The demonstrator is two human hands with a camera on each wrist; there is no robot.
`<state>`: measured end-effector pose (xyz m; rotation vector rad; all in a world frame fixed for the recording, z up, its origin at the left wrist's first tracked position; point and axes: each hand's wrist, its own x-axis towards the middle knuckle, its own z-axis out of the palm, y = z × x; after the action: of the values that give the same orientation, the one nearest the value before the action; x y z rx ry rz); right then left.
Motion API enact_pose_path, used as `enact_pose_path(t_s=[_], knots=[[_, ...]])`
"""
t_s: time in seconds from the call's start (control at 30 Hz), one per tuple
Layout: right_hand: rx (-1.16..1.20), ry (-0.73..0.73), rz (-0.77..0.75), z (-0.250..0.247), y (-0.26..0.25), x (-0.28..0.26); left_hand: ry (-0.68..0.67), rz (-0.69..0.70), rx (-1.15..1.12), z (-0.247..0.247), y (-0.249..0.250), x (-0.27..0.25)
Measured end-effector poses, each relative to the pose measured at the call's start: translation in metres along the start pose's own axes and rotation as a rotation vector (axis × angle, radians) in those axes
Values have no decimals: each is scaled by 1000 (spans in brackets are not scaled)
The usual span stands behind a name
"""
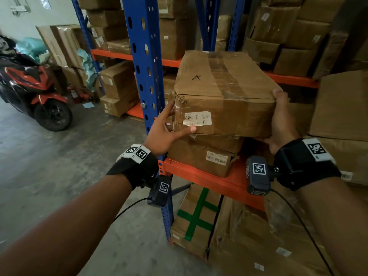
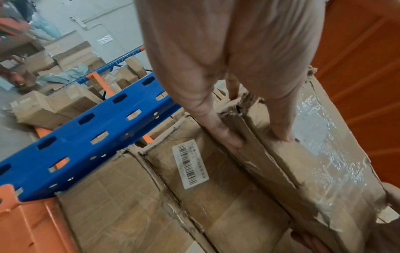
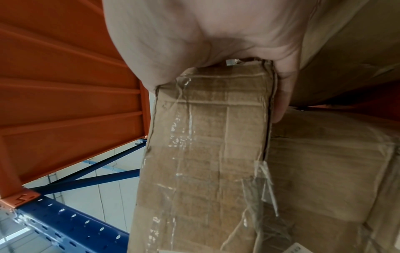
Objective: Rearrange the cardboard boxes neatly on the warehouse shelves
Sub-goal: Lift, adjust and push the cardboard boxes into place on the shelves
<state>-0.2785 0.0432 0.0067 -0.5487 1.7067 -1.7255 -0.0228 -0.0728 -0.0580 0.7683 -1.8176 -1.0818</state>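
A worn brown cardboard box (image 1: 225,92) with clear tape and a torn white label is held between both hands at the shelf front. My left hand (image 1: 169,128) grips its near left corner, thumb on the front face and fingers on the left side. My right hand (image 1: 280,120) grips the near right corner, fingertips hooked over the top edge. The box is directly over a flatter barcode-labelled box (image 1: 199,156) on the orange shelf (image 1: 209,180); I cannot tell whether they touch. The wrist views show the left hand (image 2: 216,68) and right hand (image 3: 205,34) against the box (image 3: 205,154).
A blue rack upright (image 1: 145,66) stands just left of the held box. A large box (image 1: 342,108) crowds the right side of the shelf. Below the shelf stands a box with green tape (image 1: 197,218). A red scooter (image 1: 33,90) is parked at the left on the concrete floor.
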Motion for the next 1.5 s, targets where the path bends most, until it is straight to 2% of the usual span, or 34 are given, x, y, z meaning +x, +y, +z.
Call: enact_pose_path(t_s=[0.13, 0.37, 0.6, 0.83, 1.1, 1.23, 1.4, 1.5], knots=[[4, 6, -17, 0, 0, 0, -28, 16, -15, -2, 4, 0], [2, -18, -29, -2, -2, -3, -56, -75, -130, -9, 9, -2], [14, -38, -43, -1, -2, -7, -78, -102, -181, -12, 8, -1], [-3, 11, -68, -2, -1, -4, 40, -95, -62, -2, 11, 0], [-16, 10, -77, -3, -1, -5, 102, -95, 25, 7, 18, 0], [-13, 21, -66, -5, -1, -3, 92, -115, 8, 8, 20, -1], [75, -51, 15, -3, -4, -13, 56, -140, -10, 8, 20, -2], [110, -48, 24, -4, -5, -17, -24, -223, -186, 5, 26, -4]])
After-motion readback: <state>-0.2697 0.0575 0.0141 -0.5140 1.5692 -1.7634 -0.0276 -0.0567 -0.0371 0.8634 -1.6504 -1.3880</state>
